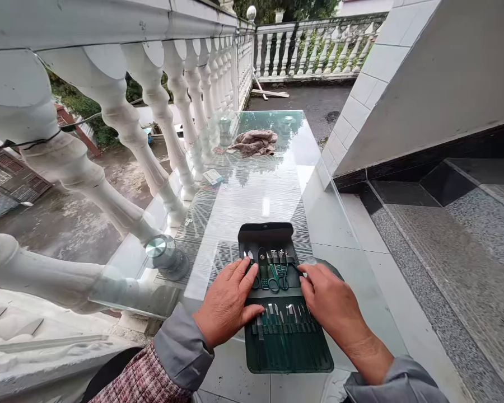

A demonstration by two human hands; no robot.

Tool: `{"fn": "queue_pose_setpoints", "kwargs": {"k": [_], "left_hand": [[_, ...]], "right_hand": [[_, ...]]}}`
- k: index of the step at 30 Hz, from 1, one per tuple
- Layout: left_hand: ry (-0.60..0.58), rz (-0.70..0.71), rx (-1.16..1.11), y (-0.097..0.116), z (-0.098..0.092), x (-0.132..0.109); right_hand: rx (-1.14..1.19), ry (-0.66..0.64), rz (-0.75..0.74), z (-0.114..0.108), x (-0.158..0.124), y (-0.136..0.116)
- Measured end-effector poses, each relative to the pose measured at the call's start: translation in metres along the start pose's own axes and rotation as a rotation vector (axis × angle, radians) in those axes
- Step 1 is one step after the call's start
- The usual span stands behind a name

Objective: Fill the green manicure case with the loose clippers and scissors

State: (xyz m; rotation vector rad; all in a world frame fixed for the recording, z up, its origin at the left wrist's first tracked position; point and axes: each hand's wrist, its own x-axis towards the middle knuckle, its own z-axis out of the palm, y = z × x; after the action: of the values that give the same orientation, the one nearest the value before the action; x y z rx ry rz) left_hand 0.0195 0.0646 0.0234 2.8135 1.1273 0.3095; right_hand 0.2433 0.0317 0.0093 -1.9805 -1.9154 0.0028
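Head cam view: a dark green manicure kit (288, 358) lies open on the glass table (256, 196), long axis running straight away from the person, squarely between both hands. Left grip (225, 302) sits wide and flat across it; right grip (331, 296) reaches the tool row, can't tell if it's pinching anything.

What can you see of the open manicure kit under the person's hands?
The manicure kit is a dark green, leather-looking folding case lying open and flat on a glass tabletop. Its plain upper flap points away from the person. Rows of metal tools sit in its loops, including green-handled scissors. The left hand and right hand rest on it from either side.
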Motion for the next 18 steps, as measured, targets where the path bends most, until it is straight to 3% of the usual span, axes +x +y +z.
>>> {"fn": "queue_pose_setpoints", "kwargs": {"k": [11, 18], "left_hand": [[0.074, 0.053, 0.063, -0.005, 0.000, 0.005], [0.114, 0.062, 0.108, -0.006, 0.004, 0.007]], "right_hand": [[0.074, 0.037, -0.061, -0.003, -0.010, 0.012], [0.303, -0.068, -0.074, -0.021, -0.024, 0.023]]}}
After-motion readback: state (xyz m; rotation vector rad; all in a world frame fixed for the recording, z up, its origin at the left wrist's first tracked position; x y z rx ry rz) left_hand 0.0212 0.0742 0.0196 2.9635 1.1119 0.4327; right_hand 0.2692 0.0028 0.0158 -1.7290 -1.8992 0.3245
